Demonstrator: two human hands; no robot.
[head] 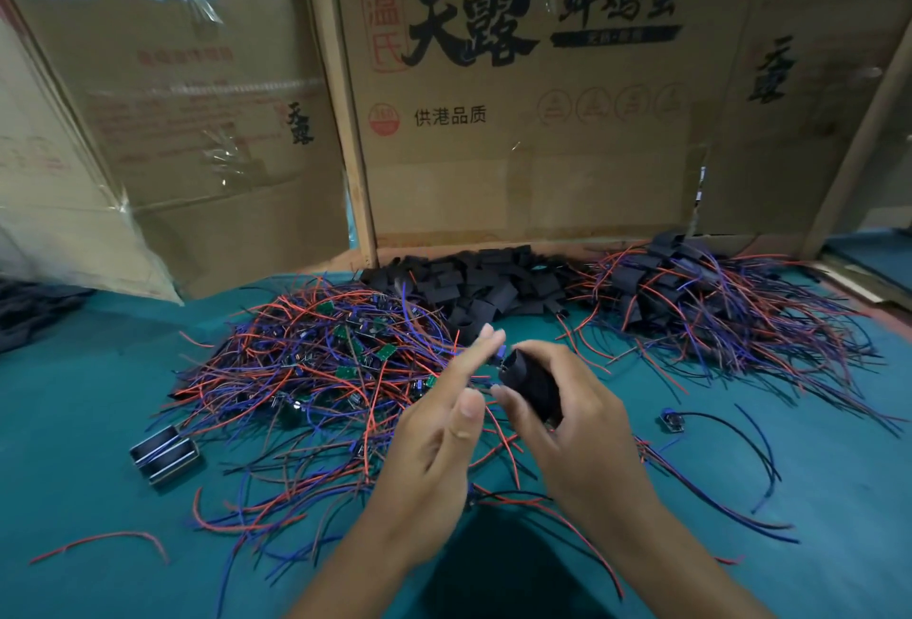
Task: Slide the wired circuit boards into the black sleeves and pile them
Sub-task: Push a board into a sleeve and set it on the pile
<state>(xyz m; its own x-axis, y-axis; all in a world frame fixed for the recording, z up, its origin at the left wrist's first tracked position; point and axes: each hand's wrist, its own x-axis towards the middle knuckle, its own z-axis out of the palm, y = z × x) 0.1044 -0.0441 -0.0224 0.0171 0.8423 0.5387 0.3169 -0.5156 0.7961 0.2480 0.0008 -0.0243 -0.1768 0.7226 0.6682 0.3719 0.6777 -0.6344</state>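
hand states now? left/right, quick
Left hand: open, fingers straight, tips at the sleeve's mouth.
Right hand: grips a black sleeve.

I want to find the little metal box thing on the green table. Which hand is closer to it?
Left. The left hand is at the middle, with the metal box off to its left. The right hand, holding a black sleeve, is farther right.

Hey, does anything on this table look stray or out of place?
Yes. One small board with dark wires lies alone on the green table, right of the hands, apart from both piles. A loose red wire also lies alone at near left.
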